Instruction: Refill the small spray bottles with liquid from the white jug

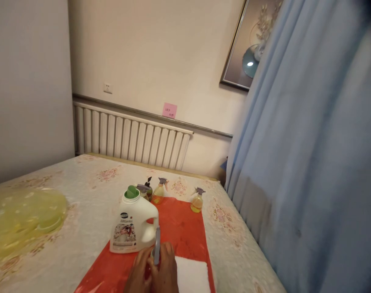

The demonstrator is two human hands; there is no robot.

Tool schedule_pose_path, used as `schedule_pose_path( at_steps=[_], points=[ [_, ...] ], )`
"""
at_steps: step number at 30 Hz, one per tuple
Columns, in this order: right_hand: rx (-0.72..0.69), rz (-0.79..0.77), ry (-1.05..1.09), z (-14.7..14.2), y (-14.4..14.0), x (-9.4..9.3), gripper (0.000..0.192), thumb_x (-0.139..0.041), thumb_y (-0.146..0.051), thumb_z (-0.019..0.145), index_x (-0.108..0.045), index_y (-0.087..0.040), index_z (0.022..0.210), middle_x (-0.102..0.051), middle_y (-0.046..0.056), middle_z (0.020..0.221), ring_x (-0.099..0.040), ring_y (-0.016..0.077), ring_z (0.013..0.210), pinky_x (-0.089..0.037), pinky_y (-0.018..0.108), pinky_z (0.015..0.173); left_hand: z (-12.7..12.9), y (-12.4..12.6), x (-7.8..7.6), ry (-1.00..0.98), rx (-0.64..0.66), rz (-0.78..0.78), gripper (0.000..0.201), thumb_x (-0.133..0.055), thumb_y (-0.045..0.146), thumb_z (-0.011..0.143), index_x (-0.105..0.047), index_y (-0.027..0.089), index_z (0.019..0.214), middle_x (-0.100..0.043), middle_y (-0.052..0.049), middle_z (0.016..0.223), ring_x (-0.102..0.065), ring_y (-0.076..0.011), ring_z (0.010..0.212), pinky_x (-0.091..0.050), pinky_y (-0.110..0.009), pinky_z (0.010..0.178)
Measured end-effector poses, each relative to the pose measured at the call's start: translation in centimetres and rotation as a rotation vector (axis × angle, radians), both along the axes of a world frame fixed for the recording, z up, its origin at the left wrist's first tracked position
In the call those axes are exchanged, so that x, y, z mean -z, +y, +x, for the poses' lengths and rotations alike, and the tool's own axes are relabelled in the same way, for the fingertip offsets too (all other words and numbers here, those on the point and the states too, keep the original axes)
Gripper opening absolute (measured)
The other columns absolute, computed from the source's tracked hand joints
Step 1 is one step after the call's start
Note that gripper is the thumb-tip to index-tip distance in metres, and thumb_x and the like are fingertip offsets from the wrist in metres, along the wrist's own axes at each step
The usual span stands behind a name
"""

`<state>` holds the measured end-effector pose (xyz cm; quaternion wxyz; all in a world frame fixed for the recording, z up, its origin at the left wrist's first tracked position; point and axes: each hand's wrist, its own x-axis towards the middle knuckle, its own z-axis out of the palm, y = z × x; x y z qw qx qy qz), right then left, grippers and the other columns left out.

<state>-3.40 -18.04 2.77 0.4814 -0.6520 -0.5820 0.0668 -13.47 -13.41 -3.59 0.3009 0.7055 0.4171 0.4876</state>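
Note:
Close together at the bottom centre, my left hand and my right hand are wrapped round a spray bottle. Its grey trigger head points up between them, while its body is mostly hidden by my fingers. Just beyond stands a large white detergent jug, upright, with a green piece in its open neck and a picture label on its front. Under the jug and hands lies a red sheet. A folded white cloth rests on it, right beside my right hand.
Spray bottles with yellow liquid stand behind the jug and at the sheet's far right corner. A black-topped pump bottle is partly hidden. Yellow translucent plastic lies left on the floral tablecloth. A blue curtain hangs right.

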Motion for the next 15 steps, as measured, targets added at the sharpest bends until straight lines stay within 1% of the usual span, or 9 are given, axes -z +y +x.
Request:
schedule_pose_path(
  at_steps=[3,7,12,15],
  points=[
    [0.003,0.004,0.0,-0.03,-0.01,-0.03,0.02,-0.059,-0.006,0.076,-0.062,-0.022,0.087,-0.062,0.004,0.089,-0.061,0.0249,0.086,-0.051,0.037,0.078,0.0,0.0,-0.05,-0.006,0.004,-0.011,0.041,-0.057,0.035,0.08,-0.065,0.023,0.118,-0.07,-0.01,0.121,-0.064,-0.0311,0.116,-0.053,-0.05,0.101],
    [0.0,0.05,0.014,-0.11,-0.07,-0.31,0.02,-0.06,-0.006,0.075,-0.063,-0.022,0.086,-0.061,0.003,0.088,-0.061,0.0244,0.085,-0.05,0.037,0.077,0.0,0.05,0.02,0.002,0.008,-0.029,0.039,-0.056,0.033,0.081,-0.065,0.023,0.118,-0.069,-0.01,0.122,-0.063,-0.0309,0.117,-0.052,-0.051,0.103],
    [0.013,0.035,0.059,-0.23,-0.14,-0.81,0.021,-0.06,-0.004,0.073,-0.064,-0.022,0.084,-0.062,0.003,0.087,-0.062,0.0247,0.085,-0.05,0.036,0.078,-0.01,0.18,0.44,0.022,0.021,-0.045,0.042,-0.056,0.033,0.081,-0.062,0.021,0.121,-0.066,-0.012,0.125,-0.06,-0.0312,0.12,-0.049,-0.05,0.105],
    [0.035,0.03,0.103,-0.26,-0.05,-0.83,0.028,-0.063,-0.003,0.069,-0.066,-0.022,0.089,-0.065,0.004,0.091,-0.063,0.025,0.088,-0.05,0.035,0.078,-0.05,0.13,0.37,0.018,0.016,-0.04,0.042,-0.056,0.033,0.081,-0.062,0.021,0.121,-0.066,-0.012,0.125,-0.06,-0.0307,0.12,-0.049,-0.05,0.106]
  ],
)
